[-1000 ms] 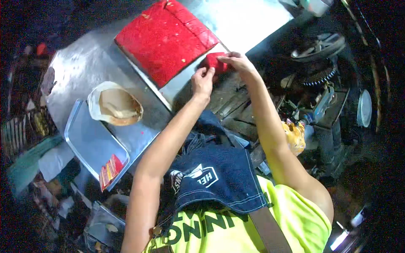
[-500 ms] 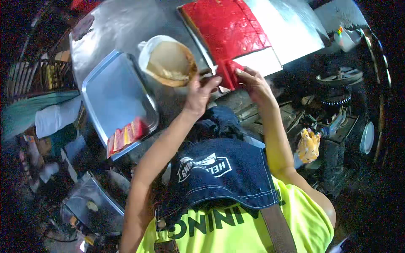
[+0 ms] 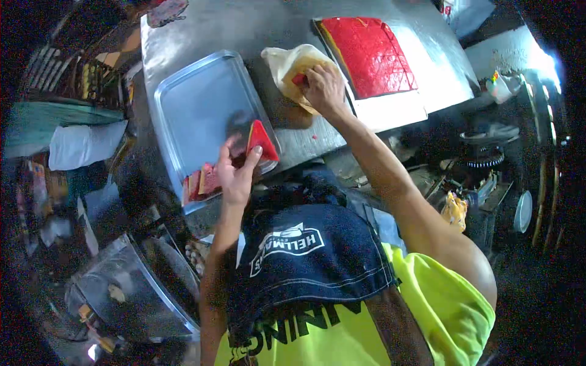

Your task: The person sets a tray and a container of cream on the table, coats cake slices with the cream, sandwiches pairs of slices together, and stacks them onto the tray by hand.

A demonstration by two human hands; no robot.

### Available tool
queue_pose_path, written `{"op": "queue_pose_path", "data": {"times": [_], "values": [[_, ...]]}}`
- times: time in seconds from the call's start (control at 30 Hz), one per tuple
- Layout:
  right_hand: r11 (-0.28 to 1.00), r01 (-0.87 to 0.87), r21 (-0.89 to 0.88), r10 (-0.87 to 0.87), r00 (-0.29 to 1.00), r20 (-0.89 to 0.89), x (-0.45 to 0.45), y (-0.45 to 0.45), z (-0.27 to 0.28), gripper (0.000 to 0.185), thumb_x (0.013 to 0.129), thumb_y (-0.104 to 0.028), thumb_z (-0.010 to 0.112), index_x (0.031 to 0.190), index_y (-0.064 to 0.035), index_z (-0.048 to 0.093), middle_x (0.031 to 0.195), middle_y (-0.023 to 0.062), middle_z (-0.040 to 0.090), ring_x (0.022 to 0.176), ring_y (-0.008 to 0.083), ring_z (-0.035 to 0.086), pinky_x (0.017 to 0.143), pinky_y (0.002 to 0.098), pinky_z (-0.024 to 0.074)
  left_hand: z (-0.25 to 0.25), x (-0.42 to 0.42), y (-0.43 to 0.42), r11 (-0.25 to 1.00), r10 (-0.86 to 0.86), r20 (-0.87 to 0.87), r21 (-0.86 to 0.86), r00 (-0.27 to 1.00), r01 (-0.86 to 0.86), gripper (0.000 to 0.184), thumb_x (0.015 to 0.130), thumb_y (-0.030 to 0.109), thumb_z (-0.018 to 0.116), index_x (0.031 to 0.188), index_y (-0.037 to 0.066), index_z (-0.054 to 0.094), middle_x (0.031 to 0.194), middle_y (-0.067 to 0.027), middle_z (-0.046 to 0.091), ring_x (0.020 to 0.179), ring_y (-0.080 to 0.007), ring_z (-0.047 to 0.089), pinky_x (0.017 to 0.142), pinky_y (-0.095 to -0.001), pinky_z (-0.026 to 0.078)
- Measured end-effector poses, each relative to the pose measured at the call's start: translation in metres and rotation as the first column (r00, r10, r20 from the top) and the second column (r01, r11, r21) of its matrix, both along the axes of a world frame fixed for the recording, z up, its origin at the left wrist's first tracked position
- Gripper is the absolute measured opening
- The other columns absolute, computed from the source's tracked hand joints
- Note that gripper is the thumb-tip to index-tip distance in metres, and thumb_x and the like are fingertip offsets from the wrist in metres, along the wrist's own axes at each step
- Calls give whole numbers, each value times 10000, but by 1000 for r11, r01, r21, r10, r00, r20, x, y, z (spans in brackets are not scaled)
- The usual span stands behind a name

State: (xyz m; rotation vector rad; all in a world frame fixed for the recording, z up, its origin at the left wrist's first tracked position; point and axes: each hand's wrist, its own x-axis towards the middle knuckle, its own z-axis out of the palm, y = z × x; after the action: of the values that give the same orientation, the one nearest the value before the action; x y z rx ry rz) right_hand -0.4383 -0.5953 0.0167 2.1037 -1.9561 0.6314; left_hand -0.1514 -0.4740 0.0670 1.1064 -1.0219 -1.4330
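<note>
1. Apron (image 3: 299,244): dark, nearest, worn over a bright yellow shirt (image 3: 427,293); both face the table's near edge, keeping both arms within reach of the work.
2. Pieces (image 3: 200,182): red and tan, set close together in the tray's near left corner; likely grouped so to save space and lean on one another.
3. Left hand (image 3: 235,174): over the tray's near right corner. Thumb and fingers clamped on a slice; the fingers behind it are partly hidden.
4. Slice (image 3: 264,143): red-topped, roughly triangular as seen, tilted; thumb at its near edge, leaving most of the red face untouched, perhaps to spare the surface.
5. Tray (image 3: 201,97): shallow, metal, mostly bare; left on the table, on the left hand's own side.
6. Right hand (image 3: 326,88): reaching into the bowl, fingers bent and drawn together on a small red scrap.
7. Scrap (image 3: 298,79): at those fingertips, inside the rim.
8. Bowl (image 3: 278,64): pale rim, tan inside; between tray and board, seemingly handy to either side.
9. Board (image 3: 390,110): white, right, its near strip bare.
10. Slab (image 3: 369,58): red, flat on the board, which apparently keeps it off the metal.
11. Table (image 3: 207,33): shiny metal, under everything from 5 to 10 but the hand and scrap.
</note>
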Motion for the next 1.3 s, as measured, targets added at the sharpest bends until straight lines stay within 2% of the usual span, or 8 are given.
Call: {"op": "queue_pose_path", "data": {"times": [0.27, 0.33, 0.37, 0.47, 0.63, 0.93, 1.13, 1.3], "values": [[987, -72, 141, 45, 981, 187, -25, 11, 51, 433, 795, -283, 797, 1168, -82, 709, 1124, 103, 715, 1043, 285, 679, 877, 433, 557, 6, -36, -12, 980, 84, 274, -199, 958, -29, 506, 896, 146, 801, 1313, -10, 561, 987, -55, 688, 879, -123, 625, 832, -292, 520], [922, -172, 346, -107, 748, 655, -42, 27, 83, 445, 829, -295, 829, 1175, -44, 709, 998, 94, 732, 884, 191, 695, 795, 334, 564, 16, -63, -26, 977, 66, 323, -211, 944, 4, 491, 897, 158, 799, 1305, -1, 576, 977, -65, 694, 864, -134, 635, 813, -294, 526], [938, -327, 111, 44, 430, 902, -49, 29, 82, 443, 869, -288, 824, 1168, 15, 700, 866, 52, 715, 773, 109, 656, 694, 253, 526, 23, -81, -35, 966, 68, 433, -253, 899, 49, 484, 889, 178, 805, 1287, 5, 590, 965, -89, 706, 854, -160, 657, 795, -307, 535], [908, -335, 250, -188, 206, 960, -96, 54, 92, 407, 915, -291, 779, 1146, 33, 696, 846, 25, 705, 741, 94, 641, 642, 234, 484, 18, -134, -79, 934, 114, 723, -311, 681, 174, 458, 858, 275, 797, 1189, 11, 622, 978, -213, 723, 911, -392, 715, 820, -447, 570], [889, -306, 340, -334, 72, 940, -152, 76, 83, 346, 926, -310, 756, 1102, -16, 702, 921, 41, 709, 824, 110, 658, 704, 270, 547, -2, -199, -138, 954, 70, 910, -181, 409, 239, 390, 869, 243, 746, 1121, -24, 615, 996, -276, 703, 959, -450, 688, 839, -521, 553], [832, -365, 419, -535, -325, 780, -180, 89, 71, 486, 952, -407, 682, 1285, -55, 637, 1046, 72, 726, 886, 206, 708, 769, 326, 584, -20, -198, -144, 950, 115, 854, -245, 507, 196, 550, 840, 235, 759, 1293, -24, 584, 922, -261, 718, 833, -434, 708, 760, -475, 576], [722, -587, 366, -551, -167, 818, -130, 96, 82, 491, 951, -416, 675, 1317, -94, 619, 1042, 65, 710, 778, 140, 655, 633, 274, 542, 21, -93, -77, 957, 195, 542, -288, 818, -37, 668, 880, 182, 799, 1441, -20, 498, 929, -63, 739, 852, -101, 662, 755, -273, 546], [515, -738, 436, -479, 175, 860, -42, 91, 89, 434, 860, -303, 784, 1204, -69, 662, 939, 15, 665, 760, 112, 619, 647, 243, 477, 38, 14, -16, 977, 206, 286, -117, 936, -179, 776, 844, 13, 787, 1515, 41, 399, 1113, -41, 602, 1028, -177, 651, 899, -329, 561]]}}
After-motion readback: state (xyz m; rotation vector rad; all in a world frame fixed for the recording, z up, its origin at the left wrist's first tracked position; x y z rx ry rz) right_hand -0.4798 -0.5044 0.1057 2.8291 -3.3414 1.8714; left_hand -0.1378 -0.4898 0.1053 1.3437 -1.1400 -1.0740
